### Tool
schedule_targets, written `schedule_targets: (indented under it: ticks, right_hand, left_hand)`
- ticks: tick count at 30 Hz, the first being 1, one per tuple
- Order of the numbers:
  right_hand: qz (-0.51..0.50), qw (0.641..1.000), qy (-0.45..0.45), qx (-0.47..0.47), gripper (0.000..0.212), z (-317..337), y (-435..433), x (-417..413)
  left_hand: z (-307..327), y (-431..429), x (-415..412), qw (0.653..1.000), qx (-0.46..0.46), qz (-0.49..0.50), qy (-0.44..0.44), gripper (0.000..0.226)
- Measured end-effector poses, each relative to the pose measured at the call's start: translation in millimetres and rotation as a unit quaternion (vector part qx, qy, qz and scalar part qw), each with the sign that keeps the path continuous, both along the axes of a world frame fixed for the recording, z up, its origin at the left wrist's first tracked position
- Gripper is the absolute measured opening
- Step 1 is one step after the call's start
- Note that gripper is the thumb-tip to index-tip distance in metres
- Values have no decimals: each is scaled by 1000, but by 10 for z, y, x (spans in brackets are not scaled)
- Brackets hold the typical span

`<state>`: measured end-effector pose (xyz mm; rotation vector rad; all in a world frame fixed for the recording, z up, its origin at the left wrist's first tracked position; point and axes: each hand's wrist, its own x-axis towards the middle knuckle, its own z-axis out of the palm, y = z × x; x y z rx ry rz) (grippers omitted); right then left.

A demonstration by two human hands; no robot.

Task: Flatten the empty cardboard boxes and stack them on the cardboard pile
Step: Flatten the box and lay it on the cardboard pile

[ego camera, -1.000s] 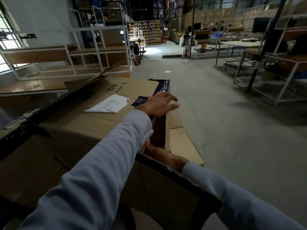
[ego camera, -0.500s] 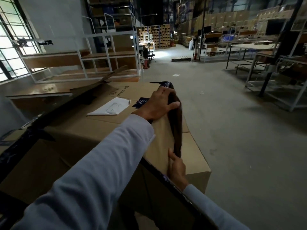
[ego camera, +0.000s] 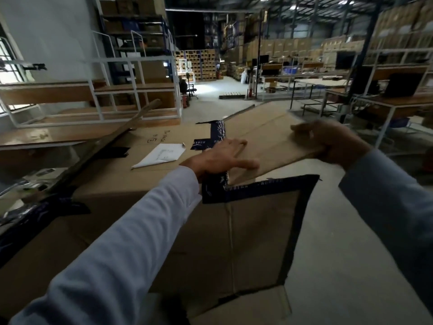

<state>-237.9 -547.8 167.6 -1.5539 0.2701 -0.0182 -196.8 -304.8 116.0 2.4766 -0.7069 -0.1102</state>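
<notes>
Big cardboard box (ego camera: 164, 231) sits right up front, dark tape (ego camera: 257, 187) on its edges. Left hand (ego camera: 218, 160) presses flat, fingers spread, at the base of the flap (ego camera: 269, 137). Right hand (ego camera: 332, 141), kinda blurry, grips that flap's outer edge. White shelving (ego camera: 138, 87) stands behind.

Left forearm (ego camera: 121, 242), in a light sleeve, runs from the lower left of the frame up to centre. Left hand (ego camera: 218, 160) at centre: palm down, fingers straight and spread, pressing flat on the cardboard flap (ego camera: 269, 141). Right forearm (ego camera: 393, 198) enters from the right edge, angled up-left. Right hand (ego camera: 328, 141), right of centre, motion-blurred: fingers curled over the flap's edge, gripping it.
</notes>
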Motion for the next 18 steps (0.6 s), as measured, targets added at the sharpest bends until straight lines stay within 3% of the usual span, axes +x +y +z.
schedule_targets:
  ticks: [3, 7, 8, 11, 13, 16, 18]
  right_hand:
    - [74, 994, -57, 54, 47, 288, 26, -123]
    - [125, 967, -94, 200, 31, 208, 357, -255]
    - [121, 968, -101, 195, 22, 128, 474, -282]
    - [122, 986, -109, -41, 21, -230, 691, -304]
    - [186, 966, -68, -168, 22, -415, 706, -312]
    - [292, 936, 3, -197, 21, -473, 751, -357]
    - [326, 925, -10, -195, 27, -466, 798, -375]
  left_hand:
    - [-116, 125, -151, 997, -8, -55, 48, 112]
    - [-329, 153, -187, 998, -35, -46, 24, 125]
    - [-348, 139, -199, 999, -34, -39, 1, 125]
    - [-347, 174, -258, 996, -24, -48, -75, 117]
    - [-295, 250, -296, 993, -17, -54, -106, 107]
    - [-229, 379, -373, 991, 12, -9, -136, 102]
    - [-212, 441, -385, 984, 55, 40, -166, 100]
